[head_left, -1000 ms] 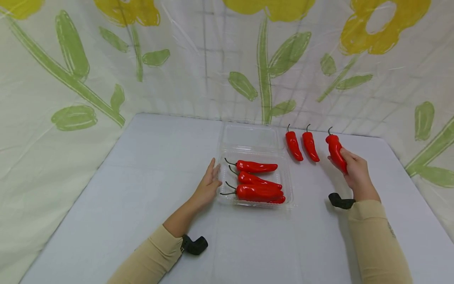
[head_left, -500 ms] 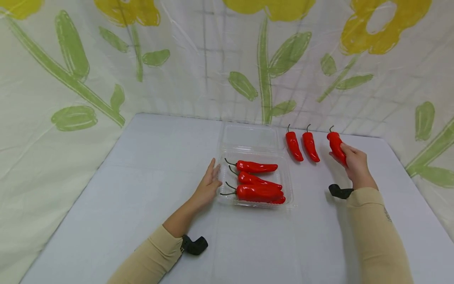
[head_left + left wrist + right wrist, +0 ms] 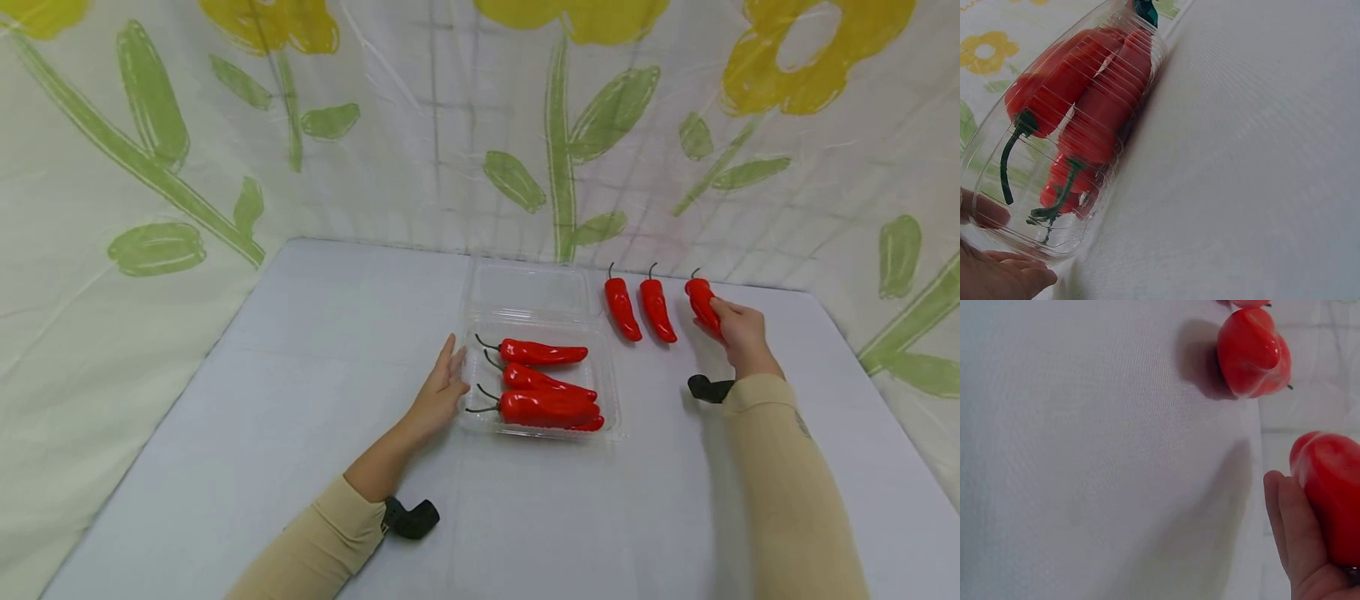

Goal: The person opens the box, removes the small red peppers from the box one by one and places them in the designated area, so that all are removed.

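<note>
While the left hand [image 3: 435, 398], thumb and fingers apart, touches a clear box [image 3: 606, 367] on the white table [image 3: 540, 517], the right hand [image 3: 742, 333] grips a pepper [image 3: 699, 296] before a flowered sheet [image 3: 390, 167].

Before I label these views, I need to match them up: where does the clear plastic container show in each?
Head: the clear plastic container is just right of centre, lid folded open, red peppers inside, the left hand at its left side.
Left wrist: upper left, running slantwise, peppers visible through its wall.
Right wrist: not in the picture.
Shared landmark: the white tabletop, visible in all three.
</note>
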Demonstrator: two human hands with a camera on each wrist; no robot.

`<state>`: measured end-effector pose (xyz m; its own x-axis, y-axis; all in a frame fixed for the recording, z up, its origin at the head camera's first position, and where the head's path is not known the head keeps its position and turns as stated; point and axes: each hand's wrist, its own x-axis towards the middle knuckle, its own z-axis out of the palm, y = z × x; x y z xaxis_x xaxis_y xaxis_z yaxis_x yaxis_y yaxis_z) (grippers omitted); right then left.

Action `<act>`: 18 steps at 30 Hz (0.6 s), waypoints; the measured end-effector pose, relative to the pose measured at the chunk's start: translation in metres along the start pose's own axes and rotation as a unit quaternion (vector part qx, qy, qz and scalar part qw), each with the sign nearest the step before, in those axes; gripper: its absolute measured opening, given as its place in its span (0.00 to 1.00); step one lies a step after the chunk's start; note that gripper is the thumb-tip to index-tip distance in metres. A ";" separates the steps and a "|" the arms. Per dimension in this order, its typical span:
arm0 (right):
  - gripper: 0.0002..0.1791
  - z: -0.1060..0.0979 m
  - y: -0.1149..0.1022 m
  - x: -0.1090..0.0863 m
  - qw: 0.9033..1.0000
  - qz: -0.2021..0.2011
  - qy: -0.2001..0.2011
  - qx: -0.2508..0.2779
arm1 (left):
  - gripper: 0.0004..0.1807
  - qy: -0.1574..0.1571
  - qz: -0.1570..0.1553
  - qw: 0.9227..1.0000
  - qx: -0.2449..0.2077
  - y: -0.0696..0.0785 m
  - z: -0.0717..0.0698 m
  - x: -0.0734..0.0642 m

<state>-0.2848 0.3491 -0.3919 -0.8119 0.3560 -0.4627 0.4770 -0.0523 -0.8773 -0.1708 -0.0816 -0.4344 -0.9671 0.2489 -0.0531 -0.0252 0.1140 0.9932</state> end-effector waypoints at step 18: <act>0.33 0.003 0.004 0.018 0.994 0.021 0.033 -0.106 | 0.41 -0.004 -0.004 1.000 -0.005 -0.001 0.001 -0.001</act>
<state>-0.2985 0.3529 -0.4039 -0.7693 0.4185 -0.4827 0.5757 0.1264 -0.8079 -0.1699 -0.0811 -0.4354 -0.9646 0.2564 -0.0615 -0.0351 0.1060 0.9937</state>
